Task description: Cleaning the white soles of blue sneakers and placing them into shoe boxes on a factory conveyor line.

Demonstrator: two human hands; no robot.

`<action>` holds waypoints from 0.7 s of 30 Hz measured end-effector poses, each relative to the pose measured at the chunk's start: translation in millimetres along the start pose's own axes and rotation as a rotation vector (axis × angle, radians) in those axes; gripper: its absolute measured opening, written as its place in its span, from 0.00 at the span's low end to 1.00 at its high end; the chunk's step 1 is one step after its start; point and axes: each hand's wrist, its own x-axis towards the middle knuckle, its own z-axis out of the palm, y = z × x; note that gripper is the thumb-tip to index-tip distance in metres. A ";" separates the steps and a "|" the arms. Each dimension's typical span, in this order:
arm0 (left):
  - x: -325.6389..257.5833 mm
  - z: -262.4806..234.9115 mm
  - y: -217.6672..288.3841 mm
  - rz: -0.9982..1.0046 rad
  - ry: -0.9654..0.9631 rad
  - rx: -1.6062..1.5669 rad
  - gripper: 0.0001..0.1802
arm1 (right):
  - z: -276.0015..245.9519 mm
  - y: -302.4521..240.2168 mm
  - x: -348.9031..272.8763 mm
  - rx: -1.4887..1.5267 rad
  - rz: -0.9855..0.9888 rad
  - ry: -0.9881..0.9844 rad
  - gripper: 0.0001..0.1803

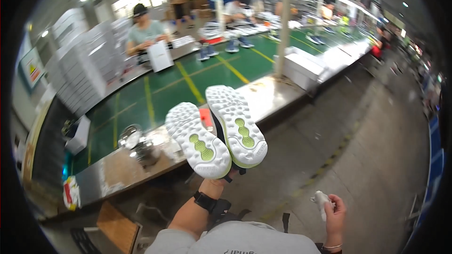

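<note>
A pair of sneakers is raised in front of me, white studded soles toward me: the left shoe point(186, 129) and the right shoe point(229, 108). Each sole has a lime-green insert near the heel. My left hand point(217, 182) holds both shoes from behind at the heel end, its fingers hidden by them; a dark watch point(205, 201) is on that wrist. Low at the right, away from the shoes, my right hand point(335, 212) is closed around a crumpled white cloth point(321, 203).
Beyond the metal-edged bench point(101, 171) runs a green conveyor belt point(162, 91) with yellow lines. A metal pot-like vessel point(141, 148), a white box point(301, 68) and a post point(284, 28) stand along it. Across it, a person point(146, 33) handles a white box; several stacked boxes point(77, 61) rise at left.
</note>
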 end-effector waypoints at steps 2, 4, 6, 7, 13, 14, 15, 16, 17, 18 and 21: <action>18.8 77.5 13.7 -0.666 -0.166 -1.214 0.27 | -30.9 17.0 -1.3 0.038 0.088 0.111 0.14; 21.0 129.0 -2.6 -0.829 -0.199 -1.243 0.25 | -48.3 23.1 3.2 0.077 0.128 0.190 0.14; 18.0 154.0 -76.2 -0.128 -0.520 -0.219 0.24 | -46.0 33.3 17.8 0.061 0.165 0.242 0.14; 23.1 177.8 -89.9 -0.157 -0.563 -0.241 0.24 | -52.8 38.6 24.9 0.044 0.171 0.273 0.13; 74.8 237.0 -172.0 -0.761 -0.797 -0.713 0.25 | -11.7 83.8 44.2 0.009 0.204 0.531 0.14; 82.3 249.8 -179.9 -0.859 -0.827 -0.796 0.25 | -6.2 83.3 46.6 -0.020 0.202 0.571 0.14; 89.1 261.2 -186.4 -0.960 -0.855 -0.873 0.25 | 1.8 82.4 47.0 -0.039 0.220 0.607 0.14; 95.4 267.1 -190.0 -1.075 -0.883 -0.932 0.25 | 12.3 79.6 43.6 -0.048 0.251 0.645 0.14; 104.0 265.9 -188.0 -1.196 -0.907 -0.977 0.25 | 25.0 69.3 37.4 -0.057 0.269 0.686 0.14; 112.8 264.3 -185.9 -1.319 -0.923 -1.014 0.25 | 36.8 58.0 31.5 -0.043 0.300 0.744 0.14; 136.5 238.6 -182.0 -1.711 -0.908 -1.075 0.26 | 88.9 38.8 9.0 -0.034 0.371 0.865 0.15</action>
